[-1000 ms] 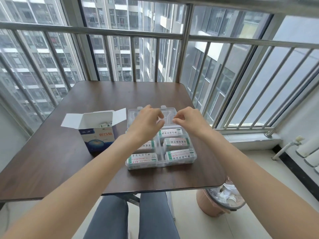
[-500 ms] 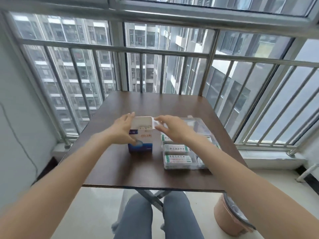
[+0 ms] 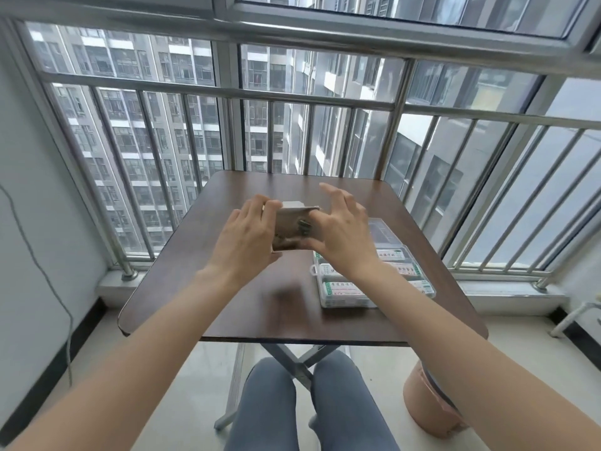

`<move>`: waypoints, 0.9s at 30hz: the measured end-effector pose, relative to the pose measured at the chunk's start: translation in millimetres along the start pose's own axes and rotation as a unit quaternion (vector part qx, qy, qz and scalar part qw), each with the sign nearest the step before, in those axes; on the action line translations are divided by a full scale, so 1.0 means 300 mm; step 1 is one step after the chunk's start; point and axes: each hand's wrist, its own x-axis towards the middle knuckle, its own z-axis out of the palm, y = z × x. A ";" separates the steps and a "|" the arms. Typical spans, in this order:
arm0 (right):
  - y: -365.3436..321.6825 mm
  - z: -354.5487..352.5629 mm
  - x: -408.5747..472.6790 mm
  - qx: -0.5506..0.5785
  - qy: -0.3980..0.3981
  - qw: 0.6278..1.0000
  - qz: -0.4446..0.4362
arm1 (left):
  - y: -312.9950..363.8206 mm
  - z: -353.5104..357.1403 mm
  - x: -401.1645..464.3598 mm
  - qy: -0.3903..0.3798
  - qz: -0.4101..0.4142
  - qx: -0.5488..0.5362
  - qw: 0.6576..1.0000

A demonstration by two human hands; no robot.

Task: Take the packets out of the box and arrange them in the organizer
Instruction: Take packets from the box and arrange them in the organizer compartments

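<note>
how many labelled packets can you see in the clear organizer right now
4. One at the near left, one behind it by the right hand's wrist, one far right, one mid right. The right forearm covers part of the organizer, so more may be hidden.

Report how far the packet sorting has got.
Done: several packets lie in the organizer. In hand: the left hand grips the box lifted off the table, the right hand at its open end. Left: whether any packets remain in the box cannot be seen.
</note>
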 end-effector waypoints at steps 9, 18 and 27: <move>0.015 -0.022 -0.004 -0.029 -0.027 0.999 -0.003 | 0.072 -0.022 0.000 0.014 0.001 -0.013 1.000; 0.036 -0.025 0.019 0.141 0.007 0.990 0.027 | 0.025 -0.006 0.004 -0.138 -0.115 -0.025 0.983; 0.027 -0.023 0.097 0.337 -0.035 0.930 0.143 | -0.101 -0.003 0.054 -0.342 -0.177 0.022 0.923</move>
